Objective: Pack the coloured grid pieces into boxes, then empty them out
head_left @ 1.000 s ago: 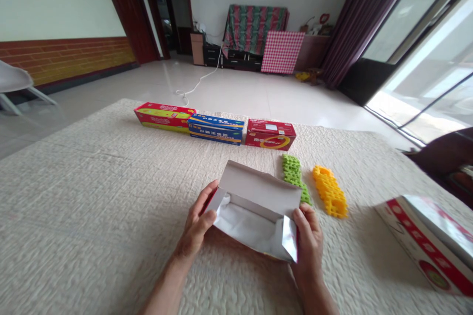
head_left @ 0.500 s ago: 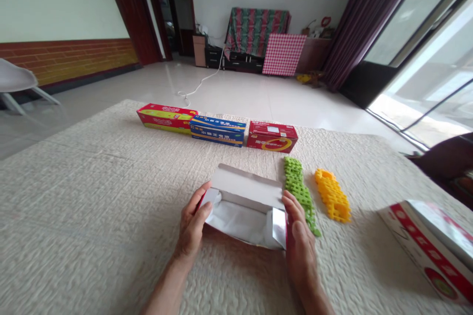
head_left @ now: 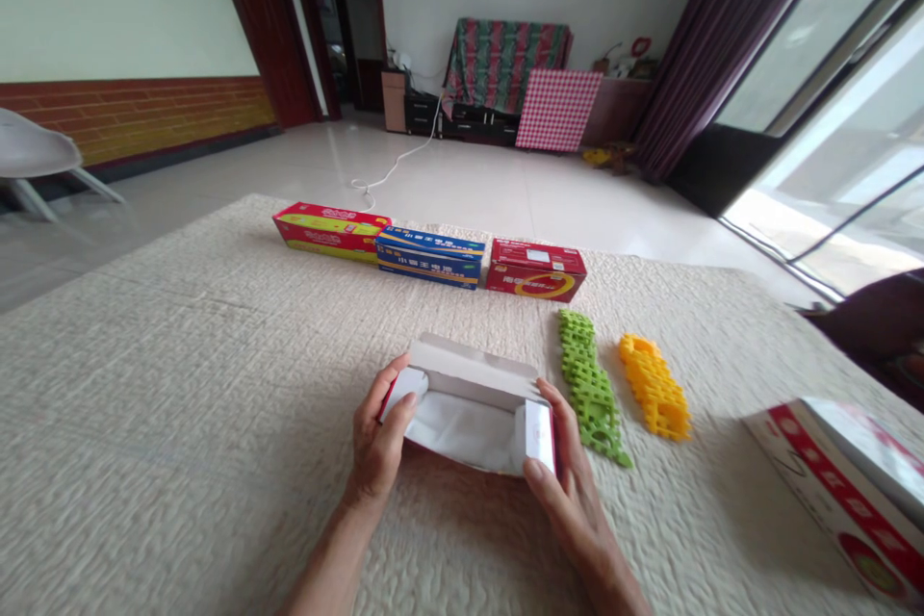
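An open cardboard box [head_left: 466, 423], white inside and red outside, is held between my two hands with its long lid flap raised at the far side. My left hand [head_left: 382, 428] grips the left end, thumb over the end flap. At the opposite end my right hand [head_left: 570, 472] has its thumb on the white right flap and its fingers behind the red wall. White lining or wrapping shows inside the box. Just right of my right hand lie a green strip of interlocking plastic pieces [head_left: 590, 380] and a shorter yellow strip [head_left: 654, 387].
Along the far side stand a red and yellow box [head_left: 328, 233], a blue box [head_left: 429, 258] and a dark red box [head_left: 535, 269]. A larger white and red carton [head_left: 830, 491] sits at the right. Everything rests on a cream textured cover [head_left: 180, 375].
The lid flap leans at a lower, more foreshortened angle. My right thumb has moved inward onto the right end flap. The view has shifted slightly.
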`<state>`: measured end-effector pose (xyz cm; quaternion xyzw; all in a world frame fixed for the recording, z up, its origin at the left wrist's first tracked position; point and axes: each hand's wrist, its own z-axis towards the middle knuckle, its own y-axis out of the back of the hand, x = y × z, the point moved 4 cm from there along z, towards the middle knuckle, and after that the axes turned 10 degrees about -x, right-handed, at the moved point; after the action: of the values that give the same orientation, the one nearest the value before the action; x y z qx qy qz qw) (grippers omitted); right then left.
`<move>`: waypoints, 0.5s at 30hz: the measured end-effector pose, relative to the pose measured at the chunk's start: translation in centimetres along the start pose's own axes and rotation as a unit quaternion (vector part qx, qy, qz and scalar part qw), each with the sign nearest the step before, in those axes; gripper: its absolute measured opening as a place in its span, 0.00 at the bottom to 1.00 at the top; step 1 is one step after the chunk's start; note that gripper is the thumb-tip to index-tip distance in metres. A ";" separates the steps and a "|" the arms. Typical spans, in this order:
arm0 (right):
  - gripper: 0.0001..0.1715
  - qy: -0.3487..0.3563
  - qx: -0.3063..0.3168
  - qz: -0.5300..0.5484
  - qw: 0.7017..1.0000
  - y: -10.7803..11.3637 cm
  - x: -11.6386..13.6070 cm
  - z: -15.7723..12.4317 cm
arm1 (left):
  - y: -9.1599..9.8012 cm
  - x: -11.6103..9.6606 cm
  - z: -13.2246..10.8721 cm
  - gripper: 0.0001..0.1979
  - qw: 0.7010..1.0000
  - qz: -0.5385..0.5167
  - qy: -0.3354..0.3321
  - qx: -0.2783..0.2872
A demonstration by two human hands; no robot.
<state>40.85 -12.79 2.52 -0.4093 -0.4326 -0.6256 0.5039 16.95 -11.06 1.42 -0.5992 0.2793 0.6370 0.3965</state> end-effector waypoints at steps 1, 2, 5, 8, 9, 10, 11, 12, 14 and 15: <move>0.44 -0.005 -0.003 0.000 1.000 0.0 -0.1 0.0 | 0.0 -0.1 0.0 0.24 1.000 0.005 -0.004 0.001; 0.44 -0.010 -0.004 0.000 1.000 0.0 -0.3 0.0 | 0.0 -0.3 -0.1 0.25 1.000 0.010 -0.006 0.003; 0.47 -0.022 -0.001 0.000 1.000 0.0 -0.4 0.0 | -0.1 -0.7 -0.2 0.28 1.000 0.019 0.009 0.011; 0.50 -0.032 0.002 -0.006 0.999 0.0 -0.5 0.1 | -0.2 -1.1 -0.3 0.31 0.999 0.032 0.019 0.036; 0.50 -0.031 0.002 -0.009 0.999 0.0 -0.5 0.1 | -0.3 -1.2 -0.3 0.32 0.998 0.035 0.018 0.046; 0.50 -0.028 0.003 -0.013 1.000 0.0 -0.5 0.2 | -0.3 -1.3 -0.3 0.32 0.998 0.037 0.016 0.055; 0.50 -0.024 0.003 -0.016 1.000 0.0 -0.5 0.2 | -0.3 -1.4 -0.3 0.33 0.997 0.038 0.015 0.063; 0.49 -0.018 0.001 -0.021 1.000 0.1 -0.5 0.2 | -0.3 -1.3 -0.3 0.33 0.997 0.038 0.015 0.069; 0.47 -0.008 -0.017 -0.029 0.999 0.2 -0.5 0.2 | -0.3 -1.2 -0.3 0.33 0.996 0.039 0.011 0.073; 0.46 -0.003 -0.027 -0.032 0.999 0.2 -0.5 0.2 | -0.3 -1.1 -0.2 0.32 0.997 0.037 0.007 0.070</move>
<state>41.15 -12.47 2.13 -0.4103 -0.4302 -0.6518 0.4710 17.25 -11.30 2.47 -0.5634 0.3480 0.6259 0.4120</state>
